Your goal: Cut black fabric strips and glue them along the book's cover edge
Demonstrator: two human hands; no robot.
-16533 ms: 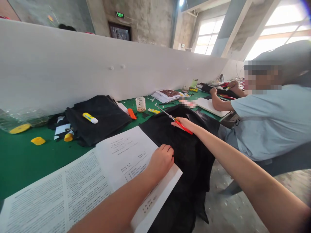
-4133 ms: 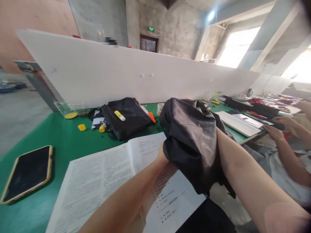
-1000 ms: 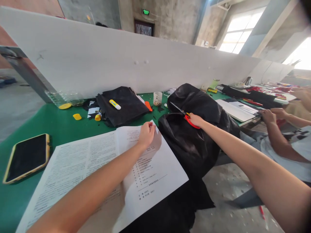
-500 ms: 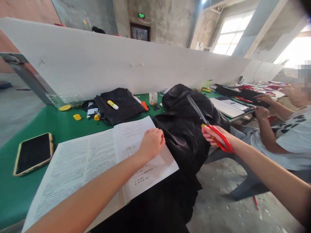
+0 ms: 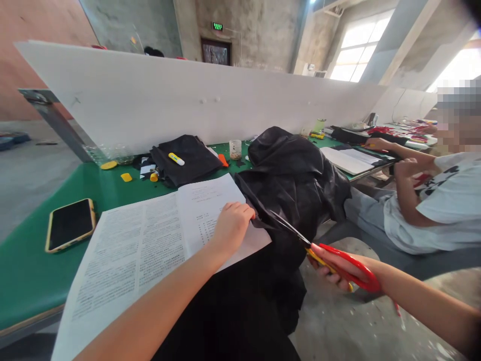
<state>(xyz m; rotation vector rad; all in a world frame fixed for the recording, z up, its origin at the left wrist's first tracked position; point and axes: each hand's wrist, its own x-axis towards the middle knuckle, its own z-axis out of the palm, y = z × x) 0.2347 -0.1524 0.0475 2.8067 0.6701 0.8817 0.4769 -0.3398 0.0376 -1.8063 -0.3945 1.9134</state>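
My left hand (image 5: 235,225) rests over the printed booklet (image 5: 131,250), its fingers pinched on the edge of a shiny black cloth (image 5: 289,170). The cloth lies bunched on the table and hangs off its front edge. My right hand (image 5: 330,268) grips scissors (image 5: 347,265) with one red and one yellow handle. Their blades point left, towards the cloth beside my left fingertips. Whether the blades touch the cloth there, I cannot tell. More black fabric (image 5: 240,311) spreads below the booklet, in front of me.
A phone (image 5: 71,224) lies at the left of the green table (image 5: 26,271). Behind the booklet are folded black cloth (image 5: 188,168), a yellow-and-white tube (image 5: 176,159) and a small cup (image 5: 235,149). A white board (image 5: 158,95) stands behind. A co-worker (image 5: 439,190) sits at the right.
My right hand has come down, and the scissors have swung from pointing up to pointing left at the cloth. The cloth's edge now shows raised at my left fingertips.
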